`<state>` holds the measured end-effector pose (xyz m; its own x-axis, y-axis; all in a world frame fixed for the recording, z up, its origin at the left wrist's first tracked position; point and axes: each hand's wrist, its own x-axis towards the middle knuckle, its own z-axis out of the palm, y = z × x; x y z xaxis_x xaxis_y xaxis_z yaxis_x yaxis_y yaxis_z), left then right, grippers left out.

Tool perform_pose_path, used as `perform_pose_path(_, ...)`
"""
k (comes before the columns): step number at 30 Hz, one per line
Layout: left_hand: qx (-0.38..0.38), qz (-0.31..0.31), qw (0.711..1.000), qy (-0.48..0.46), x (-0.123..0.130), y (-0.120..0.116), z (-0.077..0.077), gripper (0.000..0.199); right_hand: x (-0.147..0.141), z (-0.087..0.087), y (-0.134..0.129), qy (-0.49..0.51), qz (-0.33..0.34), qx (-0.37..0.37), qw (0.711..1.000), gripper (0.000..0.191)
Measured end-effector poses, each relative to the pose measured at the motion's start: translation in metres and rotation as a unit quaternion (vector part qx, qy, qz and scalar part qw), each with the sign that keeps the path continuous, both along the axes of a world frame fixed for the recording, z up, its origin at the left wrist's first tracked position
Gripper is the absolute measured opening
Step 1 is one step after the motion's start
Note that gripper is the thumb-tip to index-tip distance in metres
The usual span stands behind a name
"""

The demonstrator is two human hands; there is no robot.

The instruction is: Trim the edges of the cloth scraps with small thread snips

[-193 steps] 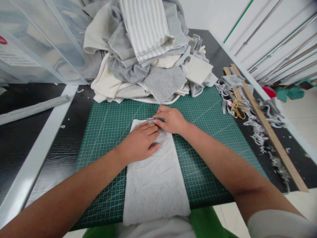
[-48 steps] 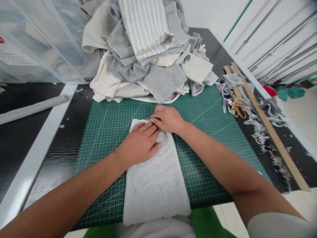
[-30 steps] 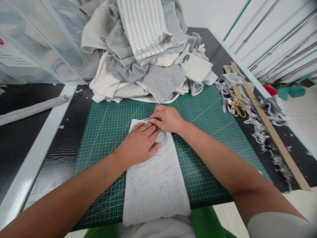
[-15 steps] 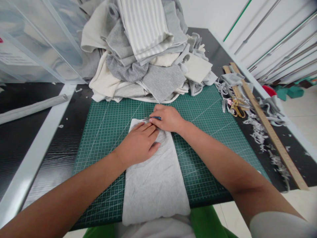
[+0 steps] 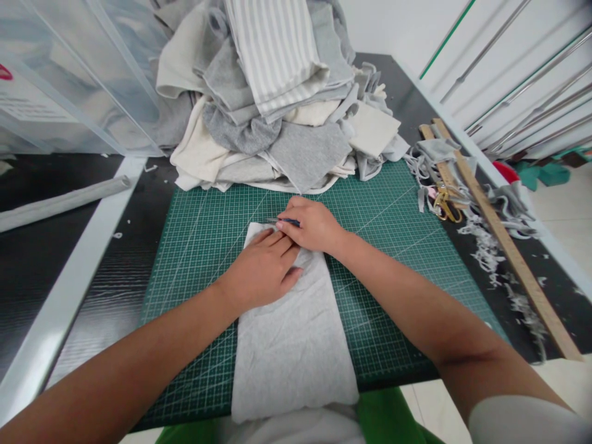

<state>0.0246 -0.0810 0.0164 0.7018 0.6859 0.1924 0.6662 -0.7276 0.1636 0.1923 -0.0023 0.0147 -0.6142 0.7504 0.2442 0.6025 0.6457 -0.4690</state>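
Note:
A folded piece of light grey cloth (image 5: 296, 351) lies lengthwise on the green cutting mat (image 5: 194, 246), its near end hanging over the mat's front edge. My left hand (image 5: 263, 268) rests flat on the upper part of this cloth, fingers stretched out. At the cloth's far end, my right hand (image 5: 312, 225) is closed round a small blue-handled tool (image 5: 290, 221) with a thin metal tip. That tip points left along the cloth's top edge, just beyond my left fingertips. Most of the tool is hidden in my right hand, so its exact kind is unclear.
A large pile of grey, cream and striped fabric (image 5: 277, 105) covers the mat's back. On the right lie wooden rulers (image 5: 509, 246), gold-handled scissors (image 5: 446, 206) and thread scraps (image 5: 483, 246). Clear plastic bins (image 5: 92, 74) stand at the back left, near a grey roll (image 5: 65, 200).
The whole view has shifted slightly. Both hands stay at the cloth's far end, and the tool's tip still lies along that edge.

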Motion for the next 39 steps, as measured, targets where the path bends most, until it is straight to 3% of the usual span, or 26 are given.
perform_pose_path(12,-0.046,-0.014,0.999,-0.010,0.000,0.002,-0.002,0.047,0.013,-0.002,0.003,-0.014,-0.014,0.021,1.000,0.027)
perform_pose_path(18,-0.036,0.005,0.999,-0.023,0.002,0.000,-0.004,0.038,0.018,-0.004,0.002,-0.034,-0.011,0.035,0.999,0.027)
perform_pose_path(39,-0.033,0.020,0.999,-0.021,0.002,0.000,-0.004,0.042,0.017,-0.003,-0.001,-0.069,-0.022,0.028,0.997,0.028)
